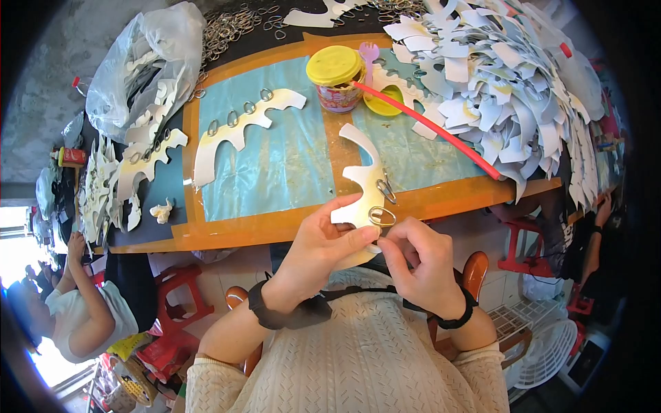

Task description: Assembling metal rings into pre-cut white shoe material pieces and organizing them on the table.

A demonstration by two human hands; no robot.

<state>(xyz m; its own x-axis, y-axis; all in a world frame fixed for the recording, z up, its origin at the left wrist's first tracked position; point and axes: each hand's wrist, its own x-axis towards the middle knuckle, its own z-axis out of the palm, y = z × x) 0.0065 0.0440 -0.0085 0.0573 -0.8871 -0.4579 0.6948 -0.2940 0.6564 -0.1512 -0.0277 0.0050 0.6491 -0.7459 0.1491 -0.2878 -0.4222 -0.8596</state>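
Observation:
My left hand point(317, 241) grips a white, curved cut-out piece point(359, 180) between thumb and fingers, just above the table's front edge. Metal D-shaped rings point(381, 217) sit along the piece's right side. At its lower end my right hand point(423, 265) is closed in a pinch, thumb and forefinger against the edge by the lowest ring. Those fingertips partly cover the spot. Farther away on the table lies a similar white piece point(258, 117) with several rings along its upper edge.
A tub point(339, 100) with a yellow lid has a long red stick point(434, 124) across it, beside a yellow dish point(385, 103) and pink fork point(369, 55). Cut pieces heap at right point(496, 89). At left are a plastic bag point(155, 62) and a seated person point(89, 306).

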